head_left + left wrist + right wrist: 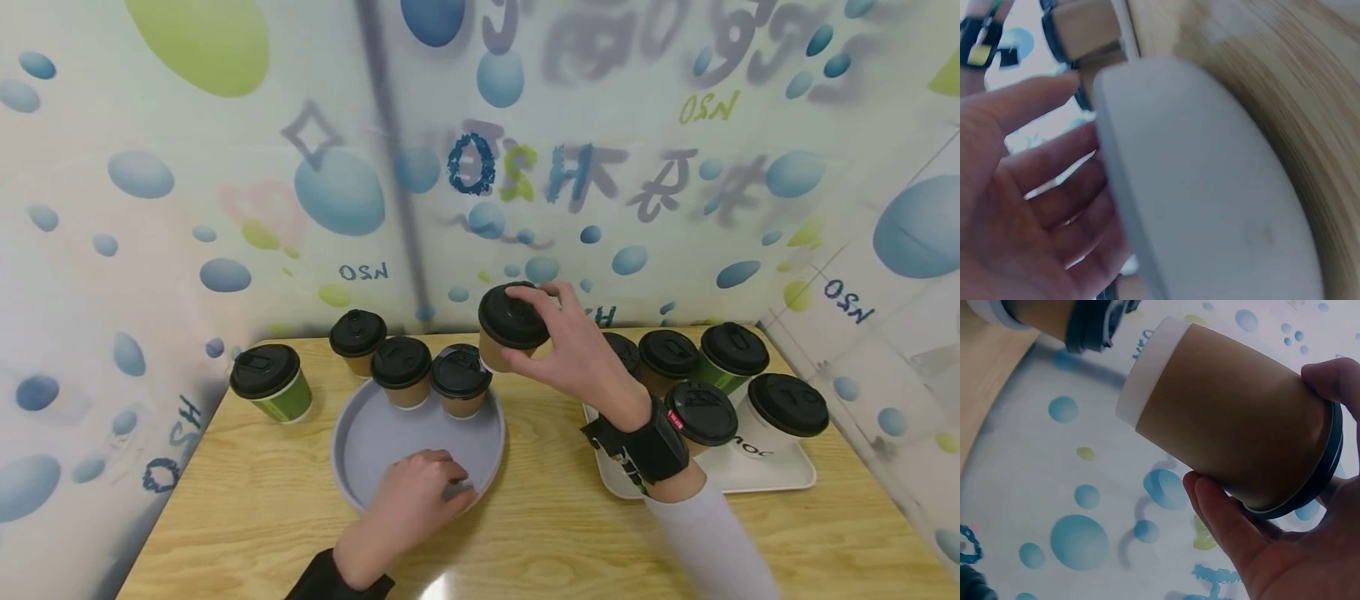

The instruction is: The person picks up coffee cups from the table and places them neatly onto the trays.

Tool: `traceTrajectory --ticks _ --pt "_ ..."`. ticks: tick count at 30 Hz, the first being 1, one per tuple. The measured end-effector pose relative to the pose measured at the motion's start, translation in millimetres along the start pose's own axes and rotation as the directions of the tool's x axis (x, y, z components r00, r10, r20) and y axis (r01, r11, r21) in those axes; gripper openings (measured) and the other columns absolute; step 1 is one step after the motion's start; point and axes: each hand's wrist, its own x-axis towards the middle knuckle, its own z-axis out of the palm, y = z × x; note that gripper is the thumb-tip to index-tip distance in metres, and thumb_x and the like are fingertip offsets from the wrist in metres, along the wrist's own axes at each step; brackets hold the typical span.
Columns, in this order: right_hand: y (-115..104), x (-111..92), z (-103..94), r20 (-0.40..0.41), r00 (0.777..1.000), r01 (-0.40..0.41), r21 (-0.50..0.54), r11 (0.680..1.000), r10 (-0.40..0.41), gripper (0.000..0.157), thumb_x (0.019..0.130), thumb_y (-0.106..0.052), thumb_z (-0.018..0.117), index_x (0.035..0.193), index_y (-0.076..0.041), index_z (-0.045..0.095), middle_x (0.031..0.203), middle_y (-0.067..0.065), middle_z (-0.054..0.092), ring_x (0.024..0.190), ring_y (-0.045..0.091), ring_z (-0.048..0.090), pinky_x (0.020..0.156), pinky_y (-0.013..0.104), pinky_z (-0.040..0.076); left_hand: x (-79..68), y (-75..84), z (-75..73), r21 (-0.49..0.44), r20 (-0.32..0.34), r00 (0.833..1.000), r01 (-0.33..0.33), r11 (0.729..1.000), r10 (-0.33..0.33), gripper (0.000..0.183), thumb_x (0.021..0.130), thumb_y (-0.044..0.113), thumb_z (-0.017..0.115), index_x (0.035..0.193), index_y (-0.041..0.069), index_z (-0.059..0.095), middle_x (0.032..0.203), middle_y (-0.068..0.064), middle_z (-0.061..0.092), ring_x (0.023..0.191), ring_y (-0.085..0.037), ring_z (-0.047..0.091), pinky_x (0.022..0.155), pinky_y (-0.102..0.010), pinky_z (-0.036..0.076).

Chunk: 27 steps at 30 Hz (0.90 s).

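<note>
My right hand [558, 337] grips a brown paper cup [507, 332] with a black lid, held in the air above the far right rim of a round grey tray [375, 442]. The right wrist view shows that brown cup [1235, 440] pinched near its lid between thumb and fingers [1225, 519]. My left hand [420, 496] holds the tray's near rim, fingers [1054, 187] inside the grey tray [1204, 187], thumb outside. Two brown lidded cups [403, 372] [461, 381] stand at the tray's far side.
A green lidded cup [268, 383] and a brown one [357, 341] stand on the wooden table [247, 500] left of the tray. A white rectangular tray [757, 475] at right carries several lidded cups. Patterned walls close in the back and sides.
</note>
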Motion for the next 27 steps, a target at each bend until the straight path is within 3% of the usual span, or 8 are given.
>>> traceTrajectory --ticks 5,9,19,27 --pt "2.8 -16.5 1.3 0.029 0.999 -0.018 0.038 0.999 0.017 0.072 0.091 -0.041 0.076 0.155 -0.029 0.045 0.149 0.017 0.038 0.101 0.038 0.062 0.078 0.052 0.051 -11.6 -14.9 -12.1 -0.127 0.117 0.992 -0.038 0.991 0.053 0.006 0.082 0.017 0.086 0.084 0.017 0.08 0.083 0.011 0.07 0.078 -0.007 0.067 0.066 -0.03 0.054" --pt "3.5 -30.2 8.7 0.05 0.999 -0.018 0.082 0.996 0.014 0.072 0.092 -0.04 0.076 0.155 -0.031 0.044 0.154 0.017 0.035 0.113 0.043 0.059 0.085 0.058 0.051 -12.6 -18.3 -11.6 -0.176 0.143 0.984 -0.078 0.981 0.104 0.007 0.084 0.014 0.084 0.083 0.019 0.08 0.081 0.014 0.069 0.075 -0.001 0.063 0.063 -0.024 0.052" --pt "5.2 -57.9 51.4 0.078 0.991 0.091 0.174 0.981 -0.106 0.087 0.084 -0.03 0.085 0.155 -0.015 0.037 0.148 0.01 0.045 0.131 0.027 0.051 0.102 0.05 0.049 -12.2 -17.9 -5.7 -0.185 0.123 0.986 -0.092 0.979 0.115 0.007 0.085 0.012 0.084 0.083 0.019 0.082 0.081 0.014 0.069 0.075 0.001 0.062 0.062 -0.023 0.051" --pt "5.2 -67.2 74.5 0.115 0.991 0.058 0.122 0.991 -0.073 0.096 0.079 -0.031 0.091 0.154 -0.009 0.035 0.146 0.01 0.047 0.126 0.025 0.057 0.1 0.046 0.052 -8.5 -18.1 -2.7 -0.205 0.116 0.985 -0.1 0.974 0.126 0.006 0.087 0.012 0.083 0.086 0.018 0.082 0.085 0.013 0.073 0.079 -0.003 0.067 0.064 -0.025 0.054"
